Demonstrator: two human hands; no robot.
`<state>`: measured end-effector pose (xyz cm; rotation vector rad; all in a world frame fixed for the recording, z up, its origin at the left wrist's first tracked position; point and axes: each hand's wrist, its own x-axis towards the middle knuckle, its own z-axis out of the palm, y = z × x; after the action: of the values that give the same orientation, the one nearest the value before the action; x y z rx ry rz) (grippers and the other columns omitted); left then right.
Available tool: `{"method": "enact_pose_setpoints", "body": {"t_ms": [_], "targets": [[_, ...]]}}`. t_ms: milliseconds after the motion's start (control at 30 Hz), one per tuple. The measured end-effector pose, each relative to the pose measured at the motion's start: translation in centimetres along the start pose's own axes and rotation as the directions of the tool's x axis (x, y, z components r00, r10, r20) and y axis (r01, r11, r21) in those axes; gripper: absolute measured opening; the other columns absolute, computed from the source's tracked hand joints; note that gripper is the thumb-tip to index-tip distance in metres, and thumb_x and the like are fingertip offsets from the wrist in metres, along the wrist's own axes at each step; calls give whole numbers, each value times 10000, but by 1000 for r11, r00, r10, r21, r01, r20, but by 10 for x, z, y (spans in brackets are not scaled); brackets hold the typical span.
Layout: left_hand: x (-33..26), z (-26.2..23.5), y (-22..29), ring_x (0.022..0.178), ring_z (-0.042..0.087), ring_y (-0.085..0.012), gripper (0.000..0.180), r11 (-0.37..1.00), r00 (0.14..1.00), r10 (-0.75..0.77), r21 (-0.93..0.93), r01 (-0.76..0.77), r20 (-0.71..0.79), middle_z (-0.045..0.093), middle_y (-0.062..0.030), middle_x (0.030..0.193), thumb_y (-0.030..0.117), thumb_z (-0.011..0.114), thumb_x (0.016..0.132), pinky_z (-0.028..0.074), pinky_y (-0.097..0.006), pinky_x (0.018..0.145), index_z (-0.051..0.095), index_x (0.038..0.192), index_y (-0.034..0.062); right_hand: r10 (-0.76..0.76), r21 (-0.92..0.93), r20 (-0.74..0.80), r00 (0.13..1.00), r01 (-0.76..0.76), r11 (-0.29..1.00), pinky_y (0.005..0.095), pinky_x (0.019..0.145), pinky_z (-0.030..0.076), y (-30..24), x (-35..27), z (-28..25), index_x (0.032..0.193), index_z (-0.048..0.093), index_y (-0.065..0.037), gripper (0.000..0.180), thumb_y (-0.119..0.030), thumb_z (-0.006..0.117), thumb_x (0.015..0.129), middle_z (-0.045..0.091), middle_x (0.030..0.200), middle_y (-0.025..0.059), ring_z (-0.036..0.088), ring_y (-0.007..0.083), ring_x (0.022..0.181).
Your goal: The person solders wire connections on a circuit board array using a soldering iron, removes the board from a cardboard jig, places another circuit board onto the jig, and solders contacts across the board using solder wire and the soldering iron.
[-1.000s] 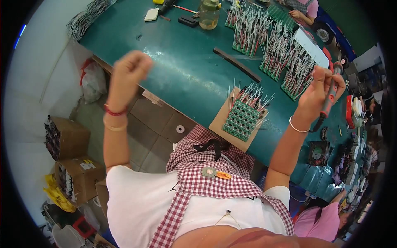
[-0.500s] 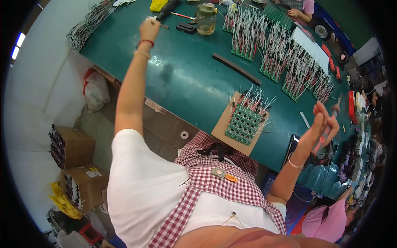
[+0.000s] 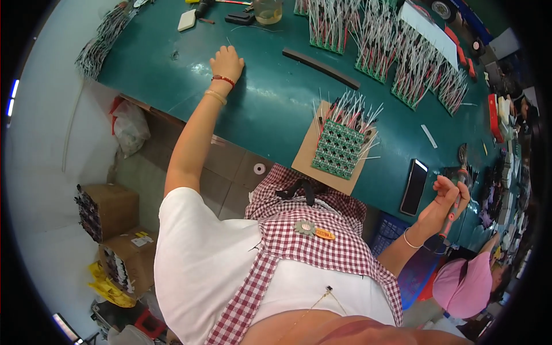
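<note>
My left hand [image 3: 227, 63] is over the green table at the left, its fingers curled closed. A thin, wire-like tip shows just above them, but what they hold is hidden. At the right, my right hand [image 3: 440, 208] is closed around the red-and-grey handle of a soldering iron [image 3: 449, 221], its tip end pointing away from me. Between my hands, a green circuit board panel [image 3: 338, 150] with dark square parts lies on a piece of cardboard [image 3: 305, 150]. White, red and black wires [image 3: 352, 109] stick out from its far and right sides.
Wired board panels [image 3: 374, 57] stand in a row at the far right. A dark bar [image 3: 321, 68] lies before them. A phone [image 3: 414, 187] lies near my right hand. A beige block [image 3: 187, 20] and a wire bundle [image 3: 103, 43] are far left. A person in a pink cap [image 3: 463, 287] sits lower right.
My left hand has come back toward me from the beige block, which now lies uncovered. My right hand has moved lower with the soldering iron, and the phone has come into fuller view.
</note>
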<state>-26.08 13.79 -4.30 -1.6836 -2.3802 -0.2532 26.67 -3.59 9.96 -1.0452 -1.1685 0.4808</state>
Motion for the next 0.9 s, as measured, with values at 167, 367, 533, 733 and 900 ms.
{"method": "enact_pose_setpoints", "body": {"t_ms": [167,367,533,733,900], "targets": [[-28,-34,55,1045,534,-293,474,987,980,143,-51,-151,-138,557,-114,1103,371,747,773,459,-463,820,560,1074,55,36,-135,-41,999,-41,990,239,558,436,-4,-11,1,1206,491,18,491,-434,422,1027,656,707,142,563,139,582],[-199,-116,165,1421,210,-450,1120,532,625,780,-548,-645,22,256,-249,1524,567,803,622,182,-655,1102,302,1480,53,45,-148,-99,994,-60,987,221,514,394,5,-20,-21,1230,522,43,573,-479,432,1012,621,652,98,550,120,562],[-196,-106,180,1374,295,-425,1190,576,609,791,-409,-708,59,349,-227,1465,565,833,552,190,-644,1100,280,1501,107,76,-156,-117,990,-94,983,221,511,382,7,-20,-19,1228,522,44,576,-483,448,1005,612,644,87,539,120,558],[-195,-142,175,1297,394,-399,1168,567,571,816,-310,-763,87,430,-240,1364,514,848,568,286,-597,1028,265,1513,154,68,-72,-95,993,-75,995,216,541,376,17,-24,-23,1252,503,44,576,-471,479,996,611,659,69,532,103,583],[-143,-199,98,1247,445,-360,1149,878,899,437,-217,-426,2,438,-202,1372,521,794,597,310,-566,982,247,1525,120,68,-130,-170,983,-91,987,194,531,373,20,-32,-32,1269,487,47,586,-475,461,1003,605,658,66,518,88,570]]}}
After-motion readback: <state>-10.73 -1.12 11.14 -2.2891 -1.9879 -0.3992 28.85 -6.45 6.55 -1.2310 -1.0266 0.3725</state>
